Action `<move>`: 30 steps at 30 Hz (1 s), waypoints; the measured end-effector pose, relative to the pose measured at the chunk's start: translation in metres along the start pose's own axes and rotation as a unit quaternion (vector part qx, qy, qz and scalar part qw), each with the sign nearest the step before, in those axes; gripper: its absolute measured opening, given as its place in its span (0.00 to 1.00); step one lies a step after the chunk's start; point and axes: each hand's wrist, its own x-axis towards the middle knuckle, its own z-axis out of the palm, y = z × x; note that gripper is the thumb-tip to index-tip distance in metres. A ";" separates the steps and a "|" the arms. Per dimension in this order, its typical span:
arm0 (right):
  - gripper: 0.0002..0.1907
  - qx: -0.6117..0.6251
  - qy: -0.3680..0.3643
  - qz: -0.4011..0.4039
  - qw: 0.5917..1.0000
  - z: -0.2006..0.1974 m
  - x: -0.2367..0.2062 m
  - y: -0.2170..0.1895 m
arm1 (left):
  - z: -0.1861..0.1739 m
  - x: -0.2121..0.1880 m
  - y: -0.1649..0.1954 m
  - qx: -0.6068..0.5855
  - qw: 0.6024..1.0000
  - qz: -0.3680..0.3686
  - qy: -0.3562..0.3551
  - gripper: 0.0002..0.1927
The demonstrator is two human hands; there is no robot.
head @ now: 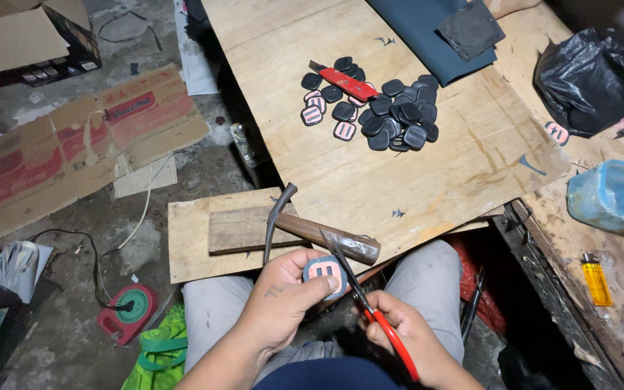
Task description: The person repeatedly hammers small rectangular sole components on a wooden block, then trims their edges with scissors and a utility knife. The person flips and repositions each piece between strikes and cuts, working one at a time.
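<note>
I sit over a dusty grey concrete floor (204, 170) littered with flattened brown cardboard sheets (74, 148). Before me, a pale plywood board (399, 166) serves as my worktop, beside a rough wooden bench (615, 238). The light is dim, with corners in shadow.

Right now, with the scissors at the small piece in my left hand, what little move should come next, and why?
Probably close the scissors a little along the edge of the small piece. The blades sit open at its right rim, the left hand pinches it firmly, and the right hand grips the red handles.
</note>
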 end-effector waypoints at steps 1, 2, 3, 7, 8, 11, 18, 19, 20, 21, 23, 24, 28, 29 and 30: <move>0.27 0.009 0.002 0.013 1.000 -0.001 -0.002 -0.001 | -0.002 0.001 0.000 0.002 1.000 -0.003 -0.007 0.11; 0.26 0.000 0.003 0.016 1.000 -0.003 -0.002 -0.002 | -0.003 0.003 0.000 0.004 1.000 -0.005 -0.014 0.11; 0.25 -0.009 0.004 0.018 1.000 -0.006 -0.003 -0.004 | -0.005 0.004 0.000 0.006 1.000 -0.008 -0.020 0.10; 0.24 -0.025 0.013 0.091 0.995 -0.015 -0.008 -0.007 | -0.010 0.005 0.001 0.005 0.998 -0.028 -0.048 0.11; 0.24 -0.025 0.012 0.094 0.995 -0.017 -0.009 -0.007 | -0.011 0.005 0.001 0.004 0.998 -0.028 -0.056 0.11; 0.23 -0.041 0.003 0.085 0.996 -0.026 -0.011 -0.005 | -0.013 0.006 0.003 0.019 0.996 -0.036 -0.081 0.12; 0.17 -0.120 -0.025 0.063 0.990 -0.052 -0.007 -0.004 | -0.017 0.006 0.010 0.081 0.989 -0.058 -0.111 0.13; 0.16 -0.129 -0.025 0.069 0.989 -0.054 -0.006 -0.006 | -0.017 0.006 0.011 0.106 0.988 -0.051 -0.099 0.13; 0.15 -0.135 -0.017 0.079 0.987 -0.055 -0.005 -0.009 | -0.017 0.006 0.012 0.130 0.987 -0.045 -0.087 0.12; 0.14 -0.142 -0.009 0.089 0.986 -0.055 -0.003 -0.013 | -0.017 0.007 0.012 0.155 0.984 -0.038 -0.075 0.12; 0.14 -0.181 0.032 0.073 0.980 -0.053 0.002 -0.026 | -0.017 0.006 0.013 0.181 0.982 -0.034 -0.038 0.12; 0.15 -0.213 0.065 0.045 0.974 -0.051 0.006 -0.034 | -0.018 0.006 0.013 0.194 0.980 -0.030 -0.019 0.12; 0.19 -0.571 0.244 0.014 0.784 -0.057 0.031 -0.082 | -0.024 0.002 0.010 0.210 0.976 0.055 0.017 0.13; 0.20 -0.582 0.259 -0.013 0.771 -0.059 0.041 -0.091 | -0.027 0.001 0.009 0.212 0.975 0.053 0.032 0.13; 0.21 -0.592 0.273 -0.039 0.757 -0.062 0.049 -0.100 | -0.031 0.001 0.007 0.214 0.974 0.051 0.048 0.13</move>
